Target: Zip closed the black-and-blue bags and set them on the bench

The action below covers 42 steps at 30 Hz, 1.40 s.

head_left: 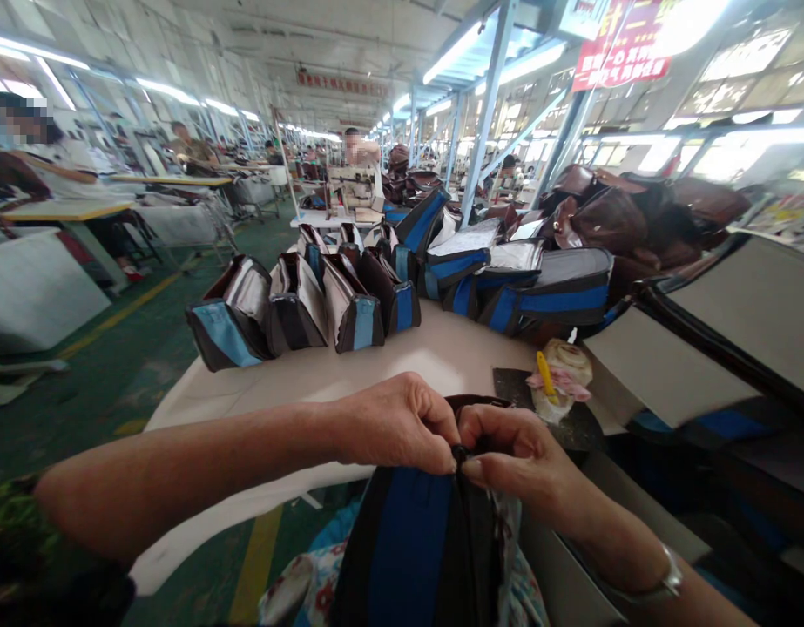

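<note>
A dark bag piece (408, 540) with a wide blue stripe stands upright at the bottom centre, over a flowered cloth. My left hand (402, 422) pinches the bag's top edge near a small black part (461, 453). Close against it on the right, my right hand (516, 448) pinches the same edge, its thumb and forefinger pressed together. The fingertips of both hands nearly touch and cover much of the small black part.
Several striped bag pieces (355, 305) stand along the far side of the white table (297, 379). A jar (562, 374) with a yellow-handled brush (545, 376) is at the right. Large panels (676, 374) lean further right. Other people sit at distant tables.
</note>
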Each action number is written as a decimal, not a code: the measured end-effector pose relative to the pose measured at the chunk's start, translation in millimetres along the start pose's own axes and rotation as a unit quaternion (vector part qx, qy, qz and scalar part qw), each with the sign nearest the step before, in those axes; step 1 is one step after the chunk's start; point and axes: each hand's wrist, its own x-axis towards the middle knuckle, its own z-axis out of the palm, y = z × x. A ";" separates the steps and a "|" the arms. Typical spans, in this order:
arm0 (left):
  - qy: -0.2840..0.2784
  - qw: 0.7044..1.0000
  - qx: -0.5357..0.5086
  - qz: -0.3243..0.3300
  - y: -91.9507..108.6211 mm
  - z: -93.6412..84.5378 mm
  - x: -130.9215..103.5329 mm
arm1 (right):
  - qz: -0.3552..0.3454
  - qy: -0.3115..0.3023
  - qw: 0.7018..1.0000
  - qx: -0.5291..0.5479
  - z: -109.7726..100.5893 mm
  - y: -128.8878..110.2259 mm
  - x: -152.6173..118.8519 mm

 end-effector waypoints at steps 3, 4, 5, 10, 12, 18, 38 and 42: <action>0.004 1.000 0.000 -0.003 -1.7 0.6 0.5 | 0.014 0.039 0.999 -0.027 3.6 0.0 0.8; 0.003 1.000 0.004 0.000 -2.4 0.5 0.5 | 0.014 0.050 0.998 -0.037 4.6 0.5 0.6; 0.004 1.000 0.011 0.006 -2.9 0.2 0.5 | 0.011 0.060 0.997 -0.045 5.6 1.2 0.2; 0.010 0.997 0.069 0.031 -2.0 0.4 1.1 | -0.024 0.088 0.992 -0.088 8.9 5.9 -2.9; 0.013 0.995 0.094 0.038 -0.9 1.7 1.6 | -0.047 0.096 0.987 -0.120 9.7 7.9 -3.6; 0.038 0.985 0.151 0.073 -1.9 4.0 0.8 | -0.151 0.111 0.958 -0.215 10.1 12.6 -5.9; -0.066 0.992 0.109 0.025 1.3 -13.1 2.2 | -0.291 0.001 0.882 -0.370 -5.5 11.9 -18.7; -0.089 0.976 0.185 0.073 -2.7 -7.5 3.4 | -0.288 -0.026 0.885 -0.365 -8.4 11.4 -28.0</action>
